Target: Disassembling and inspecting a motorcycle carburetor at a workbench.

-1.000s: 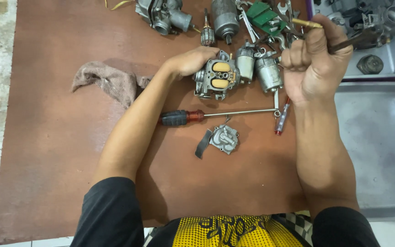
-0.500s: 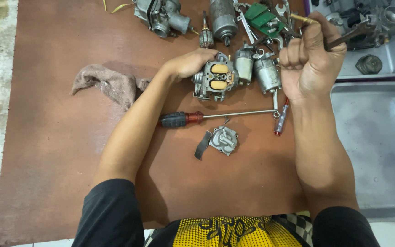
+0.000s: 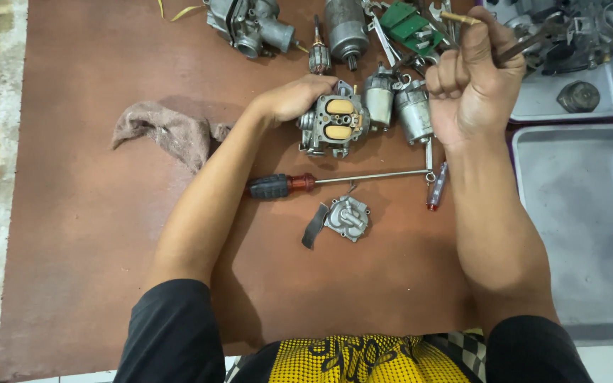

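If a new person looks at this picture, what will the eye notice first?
First, the metal carburetor with two yellow floats at the centre of the brown board, steadied by the left hand. Next, the right hand, raised in a fist around a thin tool. Below lies a long screwdriver.

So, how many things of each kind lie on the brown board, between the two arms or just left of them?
Screwdriver: 1
Carburetor body under the left hand: 1
Small metal cover: 1
Rag: 1
Total: 4
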